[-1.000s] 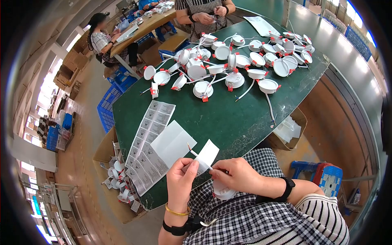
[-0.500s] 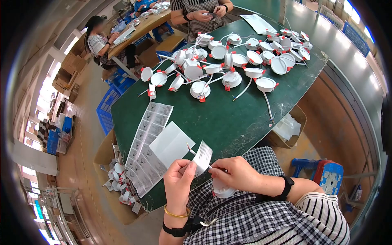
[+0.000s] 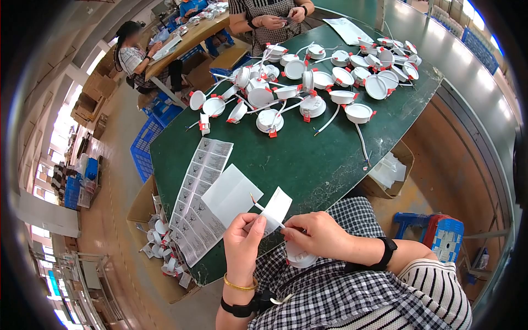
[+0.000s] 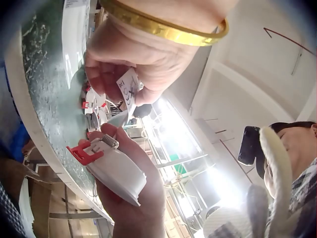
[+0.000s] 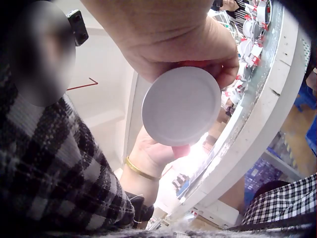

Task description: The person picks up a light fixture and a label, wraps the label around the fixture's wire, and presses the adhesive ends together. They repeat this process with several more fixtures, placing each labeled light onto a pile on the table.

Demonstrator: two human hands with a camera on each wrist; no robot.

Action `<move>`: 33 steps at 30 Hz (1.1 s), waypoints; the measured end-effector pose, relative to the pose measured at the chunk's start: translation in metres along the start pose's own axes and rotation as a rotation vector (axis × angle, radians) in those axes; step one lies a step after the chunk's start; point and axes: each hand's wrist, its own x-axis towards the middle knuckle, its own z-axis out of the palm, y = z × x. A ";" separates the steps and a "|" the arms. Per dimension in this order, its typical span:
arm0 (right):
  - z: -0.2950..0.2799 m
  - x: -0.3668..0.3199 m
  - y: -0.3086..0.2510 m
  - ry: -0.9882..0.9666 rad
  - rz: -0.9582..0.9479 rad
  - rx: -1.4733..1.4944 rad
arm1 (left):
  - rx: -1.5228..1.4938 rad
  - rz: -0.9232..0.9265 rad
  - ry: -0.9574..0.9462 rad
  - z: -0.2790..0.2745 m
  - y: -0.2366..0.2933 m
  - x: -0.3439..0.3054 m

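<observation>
My left hand (image 3: 242, 245) pinches a small white paper label (image 3: 279, 204) between thumb and fingers. A white cable with a bare wire end (image 3: 254, 201) sticks out beyond that hand. My right hand (image 3: 319, 231) grips a round white downlight (image 3: 298, 257), its fingertips close to the label's lower edge. The left wrist view shows the downlight's side (image 4: 121, 173) with a red clip (image 4: 85, 153) and a spring against the right hand, plus print on the label (image 4: 129, 91). Its smooth flat face (image 5: 182, 106) fills the middle of the right wrist view, hiding most of the right hand's fingers.
Many white downlights with red clips (image 3: 295, 70) lie across the green table (image 3: 247, 148). A printed label sheet (image 3: 201, 184) and a blank sheet (image 3: 231, 192) lie left of my hands. Cartons (image 3: 137, 212) flank the table. Another person (image 3: 269, 22) works opposite.
The label tilted so its printed side showed half a second ago; its blank side faces up again now. Both hands have kept their holds and barely moved.
</observation>
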 end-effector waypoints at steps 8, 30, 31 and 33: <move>0.000 0.001 0.002 0.004 -0.006 -0.006 | -0.005 0.008 -0.001 0.001 -0.002 0.002; -0.003 0.002 0.001 -0.011 0.025 0.026 | 0.004 -0.001 0.021 0.003 -0.001 0.003; -0.002 0.001 0.001 0.016 0.039 0.064 | 0.004 -0.002 0.023 0.004 0.000 0.003; -0.003 0.001 0.002 0.043 0.052 0.101 | 0.003 -0.001 0.024 0.004 0.000 0.003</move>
